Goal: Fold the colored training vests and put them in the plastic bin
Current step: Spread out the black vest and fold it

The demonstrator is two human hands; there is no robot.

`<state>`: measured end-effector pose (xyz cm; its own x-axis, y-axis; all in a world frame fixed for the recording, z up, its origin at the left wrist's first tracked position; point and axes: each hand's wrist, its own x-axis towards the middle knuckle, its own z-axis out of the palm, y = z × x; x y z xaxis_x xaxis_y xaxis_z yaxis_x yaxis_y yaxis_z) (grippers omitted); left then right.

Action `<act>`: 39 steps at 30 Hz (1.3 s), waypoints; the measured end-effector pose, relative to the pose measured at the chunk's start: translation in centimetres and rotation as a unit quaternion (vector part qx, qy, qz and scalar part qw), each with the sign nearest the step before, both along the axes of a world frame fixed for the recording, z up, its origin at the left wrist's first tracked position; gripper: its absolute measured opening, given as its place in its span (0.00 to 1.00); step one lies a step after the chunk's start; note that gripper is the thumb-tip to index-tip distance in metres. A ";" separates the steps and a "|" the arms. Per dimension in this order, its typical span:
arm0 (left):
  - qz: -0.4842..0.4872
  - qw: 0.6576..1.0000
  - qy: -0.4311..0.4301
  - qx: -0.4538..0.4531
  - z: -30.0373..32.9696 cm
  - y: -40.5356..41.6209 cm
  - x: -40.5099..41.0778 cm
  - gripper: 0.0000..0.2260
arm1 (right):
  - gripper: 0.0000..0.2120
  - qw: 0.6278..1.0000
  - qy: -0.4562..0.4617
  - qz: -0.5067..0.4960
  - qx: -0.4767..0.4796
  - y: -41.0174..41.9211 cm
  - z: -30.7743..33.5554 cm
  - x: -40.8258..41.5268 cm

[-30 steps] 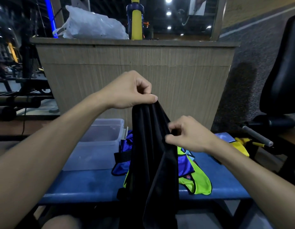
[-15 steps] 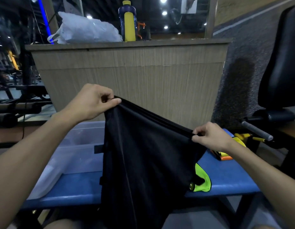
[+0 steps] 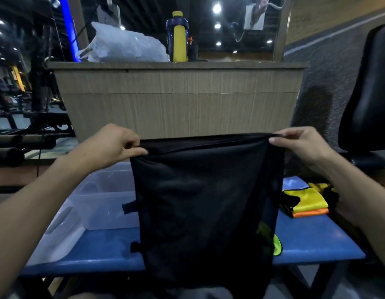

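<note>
A black training vest [image 3: 205, 203] hangs spread flat in front of me, above the blue bench [image 3: 312, 240]. My left hand [image 3: 114, 145] pinches its top left corner and my right hand [image 3: 299, 143] pinches its top right corner. The clear plastic bin [image 3: 105, 199] stands on the bench at the left, partly behind the vest. Folded yellow and orange vests [image 3: 308, 201] lie on the bench at the right. A neon green vest [image 3: 275, 244] peeks out from behind the black one; the rest of that pile is hidden.
A wooden counter [image 3: 176, 100] rises behind the bench, with a white plastic bag [image 3: 124, 46] and a yellow and blue bottle [image 3: 178, 37] on top. A black chair [image 3: 368, 93] stands at the right. Gym equipment [image 3: 19, 134] fills the left. The bin's lid [image 3: 58, 234] lies left of the bin.
My hands have moved apart and levelled out, pulling the bunched black vest into a flat, wide sheet. The right hand rose and went right; the left went down and left.
</note>
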<state>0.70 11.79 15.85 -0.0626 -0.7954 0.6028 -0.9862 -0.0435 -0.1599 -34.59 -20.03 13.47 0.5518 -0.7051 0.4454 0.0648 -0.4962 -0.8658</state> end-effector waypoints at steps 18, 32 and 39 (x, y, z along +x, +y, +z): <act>-0.191 0.737 0.647 -0.047 -2.0 1.5 0.5 0.26 | 0.32 0.991 -0.024 0.100 0.086 1.0 1.5 -1.6; 0.087 0.926 0.329 -0.161 -2.3 0.8 -1.0 0.10 | 0.42 0.993 0.069 0.070 0.061 0.1 -0.9 -1.9; 0.022 0.884 0.458 -0.094 -2.3 0.5 -0.2 0.04 | 0.36 0.981 0.133 0.082 0.117 0.0 -1.4 -1.9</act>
